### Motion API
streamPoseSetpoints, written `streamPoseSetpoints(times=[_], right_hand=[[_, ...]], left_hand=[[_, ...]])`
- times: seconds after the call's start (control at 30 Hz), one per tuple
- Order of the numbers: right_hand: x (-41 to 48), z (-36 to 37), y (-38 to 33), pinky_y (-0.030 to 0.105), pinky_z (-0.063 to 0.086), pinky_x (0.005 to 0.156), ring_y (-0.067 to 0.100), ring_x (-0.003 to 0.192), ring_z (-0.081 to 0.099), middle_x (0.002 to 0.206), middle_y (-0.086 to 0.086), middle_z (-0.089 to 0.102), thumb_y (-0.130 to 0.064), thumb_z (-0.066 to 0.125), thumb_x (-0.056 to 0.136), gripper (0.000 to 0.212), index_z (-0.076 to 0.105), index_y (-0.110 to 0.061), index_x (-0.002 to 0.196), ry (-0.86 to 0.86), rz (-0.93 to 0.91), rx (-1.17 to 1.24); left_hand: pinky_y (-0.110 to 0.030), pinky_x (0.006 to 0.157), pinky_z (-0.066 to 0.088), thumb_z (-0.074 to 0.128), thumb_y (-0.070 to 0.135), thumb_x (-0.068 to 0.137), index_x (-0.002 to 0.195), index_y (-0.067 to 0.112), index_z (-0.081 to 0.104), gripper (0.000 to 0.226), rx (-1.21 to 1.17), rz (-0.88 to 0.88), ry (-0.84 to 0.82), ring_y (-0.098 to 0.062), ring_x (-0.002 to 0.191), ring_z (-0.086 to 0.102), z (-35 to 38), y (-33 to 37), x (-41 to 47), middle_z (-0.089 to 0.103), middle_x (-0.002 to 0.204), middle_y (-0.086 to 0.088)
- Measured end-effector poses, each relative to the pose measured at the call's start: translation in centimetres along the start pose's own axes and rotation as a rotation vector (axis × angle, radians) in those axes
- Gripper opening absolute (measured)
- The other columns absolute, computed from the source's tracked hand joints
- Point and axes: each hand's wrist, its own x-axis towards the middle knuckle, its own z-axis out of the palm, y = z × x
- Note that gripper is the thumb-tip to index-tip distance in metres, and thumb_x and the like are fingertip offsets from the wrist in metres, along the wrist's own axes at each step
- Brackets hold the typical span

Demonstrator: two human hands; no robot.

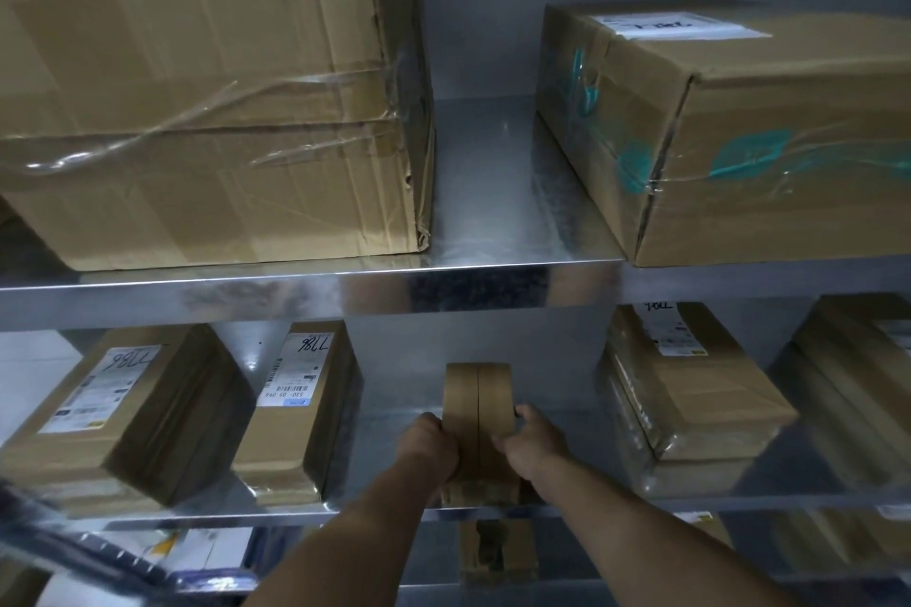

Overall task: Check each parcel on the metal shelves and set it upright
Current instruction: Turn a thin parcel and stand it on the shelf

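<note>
Narrow brown parcel [477, 409], central seam, upright at front edge of shelf [384, 458]; left grip [428, 446] and right grip [535, 441] clamped on its sides.

One view only: head camera, wide-angle, close on metal shelves [246, 296], facing them square, tipped slightly down. Upper shelf [493, 192] at 12 o'clock, lower shelf [375, 463] toward 6 o'clock, forearms [345, 532] in from 6.

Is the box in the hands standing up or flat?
Standing up: the parcel is on its narrow edge, seam on top.
</note>
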Motion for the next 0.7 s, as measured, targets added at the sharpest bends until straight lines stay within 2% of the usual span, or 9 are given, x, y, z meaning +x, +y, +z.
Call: streamPoseSetpoints(times=[0.13, 0.4, 0.5, 0.6, 0.7], right_hand=[[0.4, 0.2, 0.0, 0.029, 0.05, 0.096, 0.023, 0.118, 0.061, 0.132, 0.007, 0.063, -0.023, 0.071, 0.093, 0.056, 0.05, -0.02, 0.144, 0.011, 0.02, -0.002], [0.2, 0.2, 0.4, 0.029, 0.05, 0.092, 0.024, 0.119, 0.06, 0.133, 0.007, 0.062, -0.022, 0.073, 0.092, 0.06, 0.047, -0.02, 0.146, -0.008, 0.039, 0.068], [0.1, 0.2, 0.7, 0.032, 0.054, 0.09, 0.025, 0.111, 0.064, 0.127, 0.007, 0.064, -0.02, 0.076, 0.089, 0.061, 0.049, -0.024, 0.144, -0.02, 0.047, 0.154], [0.3, -0.3, 0.5, 0.036, 0.058, 0.079, 0.025, 0.096, 0.069, 0.111, 0.006, 0.069, -0.017, 0.078, 0.087, 0.055, 0.051, -0.03, 0.133, -0.044, 0.029, 0.256], [-0.1, -0.9, -0.1, 0.036, 0.057, 0.075, 0.024, 0.094, 0.069, 0.108, 0.004, 0.069, -0.018, 0.076, 0.088, 0.049, 0.049, -0.034, 0.125, -0.064, -0.007, 0.316]], left_hand=[[-0.033, 0.097, 0.05, 0.05, 0.021, 0.103, 0.126, 0.013, 0.055, 0.024, 0.012, -0.017, 0.02, -0.023, 0.113, 0.06, 0.4, -0.2, 0.5, 0.062, 0.122, -0.009], [-0.034, 0.101, 0.049, 0.048, 0.017, 0.103, 0.125, 0.012, 0.055, 0.024, -0.014, -0.01, 0.029, -0.026, 0.118, 0.059, 0.1, -0.1, -0.4, 0.061, 0.127, -0.011], [-0.037, 0.103, 0.049, 0.05, 0.016, 0.1, 0.125, 0.012, 0.058, 0.026, -0.084, -0.006, 0.005, -0.029, 0.119, 0.059, -0.4, 0.0, -0.8, 0.062, 0.126, -0.012], [-0.041, 0.093, 0.056, 0.057, 0.013, 0.097, 0.113, 0.016, 0.06, 0.016, -0.268, 0.025, 0.013, -0.028, 0.103, 0.063, -0.5, 0.0, -0.8, 0.066, 0.11, -0.011], [-0.033, 0.07, 0.056, 0.058, 0.009, 0.096, 0.104, 0.017, 0.056, 0.011, -0.406, 0.052, 0.03, -0.021, 0.084, 0.061, -0.8, 0.1, -1.4, 0.063, 0.095, -0.007]])
